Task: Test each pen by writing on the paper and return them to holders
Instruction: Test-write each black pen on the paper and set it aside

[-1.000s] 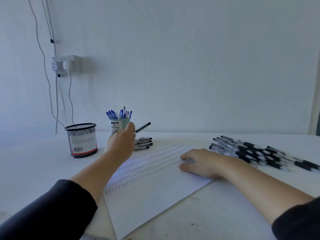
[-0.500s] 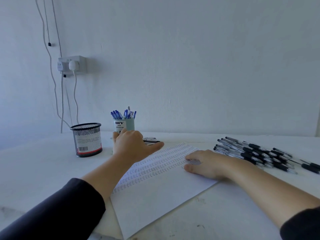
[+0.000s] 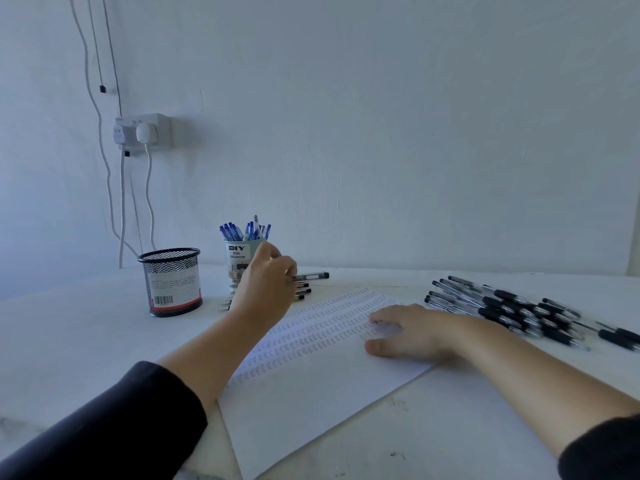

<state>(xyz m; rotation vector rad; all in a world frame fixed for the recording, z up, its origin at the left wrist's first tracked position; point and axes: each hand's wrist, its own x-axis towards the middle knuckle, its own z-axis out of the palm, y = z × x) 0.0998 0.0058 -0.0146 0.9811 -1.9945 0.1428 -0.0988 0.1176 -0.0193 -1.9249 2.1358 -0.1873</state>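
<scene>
White sheet of paper (image 3: 311, 386), covered in rows of small test scribbles, lies flat on the pale table (image 3: 86, 341), and the right hand (image 3: 412, 332) presses it down with fingers spread straight, gripping nothing. Up at the far edge, the left hand (image 3: 266, 285) is curled over a short stack of black-capped clear pens (image 3: 304, 289) lying just in front of the pale DIY desk-organiser cup (image 3: 239, 258), which is full of blue pens (image 3: 246, 230). It looks to be pinching the top pen (image 3: 311, 276) of that stack near one end, though the fingertips are hidden behind the knuckles, so whether the pen is truly held or only touched is hard to say. Beside the cup, the black mesh holder (image 3: 172, 280) stands apart to the left, and a big heap of black-grip pens (image 3: 512, 310) waits off to the right. To do this well, take only one pen, lift or settle it level so the stack below does not roll, and keep the right palm firm so the sheet stays square.
</scene>
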